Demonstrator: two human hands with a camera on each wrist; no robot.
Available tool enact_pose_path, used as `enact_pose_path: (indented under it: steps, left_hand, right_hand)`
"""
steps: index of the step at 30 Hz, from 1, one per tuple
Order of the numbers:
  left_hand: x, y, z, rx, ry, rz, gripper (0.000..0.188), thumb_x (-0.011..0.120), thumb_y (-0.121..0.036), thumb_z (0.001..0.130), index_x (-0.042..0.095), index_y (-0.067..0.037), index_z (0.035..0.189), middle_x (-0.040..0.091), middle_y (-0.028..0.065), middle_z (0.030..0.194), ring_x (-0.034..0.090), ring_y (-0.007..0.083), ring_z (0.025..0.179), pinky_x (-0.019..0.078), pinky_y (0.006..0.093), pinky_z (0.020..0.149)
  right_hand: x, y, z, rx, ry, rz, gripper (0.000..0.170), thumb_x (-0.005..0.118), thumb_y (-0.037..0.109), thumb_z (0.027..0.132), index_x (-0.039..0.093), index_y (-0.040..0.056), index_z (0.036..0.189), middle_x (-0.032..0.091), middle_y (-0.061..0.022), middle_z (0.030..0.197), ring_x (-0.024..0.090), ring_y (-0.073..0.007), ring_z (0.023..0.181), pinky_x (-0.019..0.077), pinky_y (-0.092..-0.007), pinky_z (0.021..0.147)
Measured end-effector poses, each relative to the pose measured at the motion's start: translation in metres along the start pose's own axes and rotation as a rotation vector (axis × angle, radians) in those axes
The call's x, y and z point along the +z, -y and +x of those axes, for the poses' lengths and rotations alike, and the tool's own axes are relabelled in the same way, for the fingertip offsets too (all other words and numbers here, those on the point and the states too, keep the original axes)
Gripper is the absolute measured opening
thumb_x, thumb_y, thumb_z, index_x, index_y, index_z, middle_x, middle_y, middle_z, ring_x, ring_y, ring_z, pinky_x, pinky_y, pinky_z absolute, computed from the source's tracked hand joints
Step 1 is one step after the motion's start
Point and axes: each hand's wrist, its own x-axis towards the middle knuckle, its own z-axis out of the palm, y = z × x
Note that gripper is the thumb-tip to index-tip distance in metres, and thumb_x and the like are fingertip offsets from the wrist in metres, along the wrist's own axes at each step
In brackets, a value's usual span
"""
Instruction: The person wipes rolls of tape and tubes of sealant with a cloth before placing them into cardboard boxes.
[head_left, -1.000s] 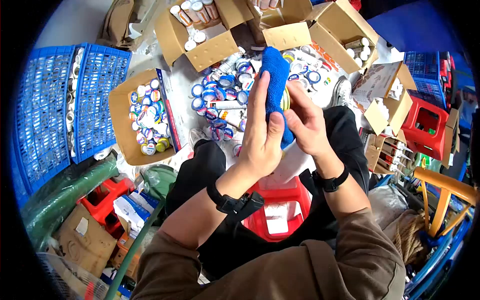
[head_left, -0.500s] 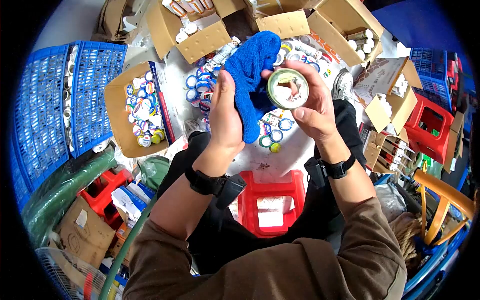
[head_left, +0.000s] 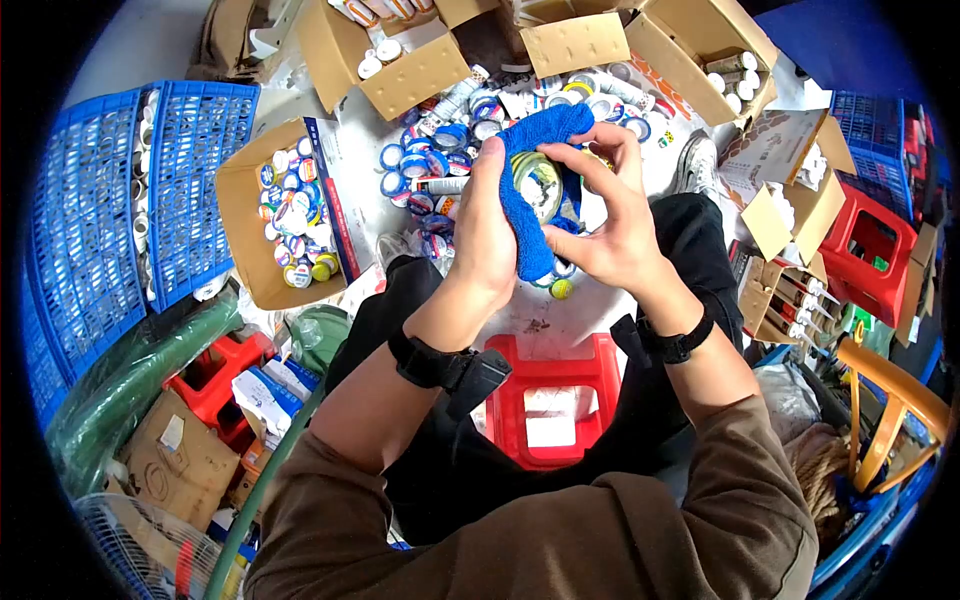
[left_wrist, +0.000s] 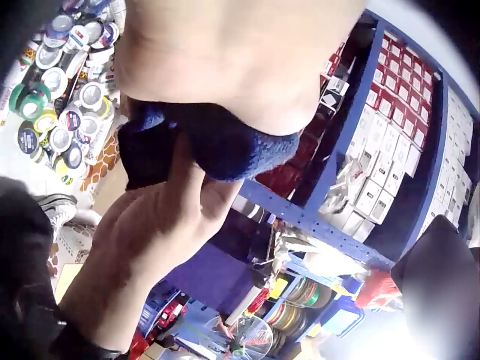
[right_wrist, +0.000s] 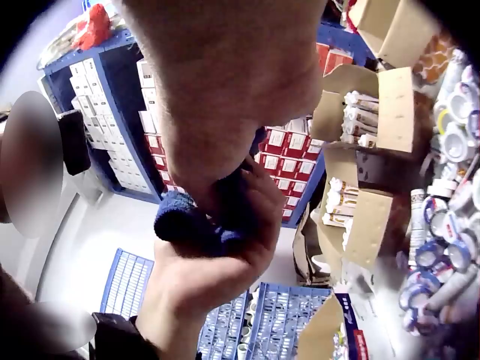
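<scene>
My left hand [head_left: 485, 240] holds a folded blue terry cloth [head_left: 527, 235] along its palm. In the right wrist view, the left fingers curl up around this cloth [right_wrist: 184, 221]. Against the cloth's inner side sits a round, flat roll of tape [head_left: 538, 190] with a green rim and a shiny face. My right hand [head_left: 622, 220] holds the roll from the right, thumb low and forefinger across the top edge. From the left wrist, the cloth [left_wrist: 251, 150] hides the roll, with the right hand reaching up beneath it.
Beyond the hands, many tape rolls and tubes [head_left: 425, 165] lie heaped on the floor. An open carton of rolls [head_left: 270, 285] stands left, near blue crates [head_left: 200, 180]. More cartons [head_left: 415, 85] line the back. Between the legs is a red stool [head_left: 550, 375].
Half a second ago the right hand held the roll apart, face up, with the cloth hanging loose in the left. Now the roll lies against the cloth, between both hands.
</scene>
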Motion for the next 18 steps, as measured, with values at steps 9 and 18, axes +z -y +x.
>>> enact_pose_path:
  steps: [9,18]
  left_hand:
    - [-0.012,-0.004,0.009,0.046,-0.068,0.071,0.053,0.034,-0.042,0.106,0.06,-0.001,0.126,0.067,0.0132,0.119,0.065,0.0226,0.108,0.0516,0.0349,0.095]
    - [-0.005,0.012,-0.004,-0.136,-0.256,0.17,0.054,0.04,-0.051,0.104,0.057,-0.005,0.127,0.065,0.0085,0.119,0.065,0.0176,0.108,0.0518,0.0347,0.094]
  right_hand:
    - [-0.001,-0.004,0.002,0.025,0.149,0.017,0.066,0.087,0.022,0.061,0.066,0.0121,0.123,0.048,-0.0146,0.122,0.045,-0.0329,0.119,0.0355,-0.0426,0.105]
    - [0.008,-0.01,0.003,0.152,-0.212,-0.019,0.06,0.086,0.015,0.066,0.062,0.0054,0.12,0.051,-0.0138,0.112,0.055,-0.025,0.102,0.048,-0.0349,0.092]
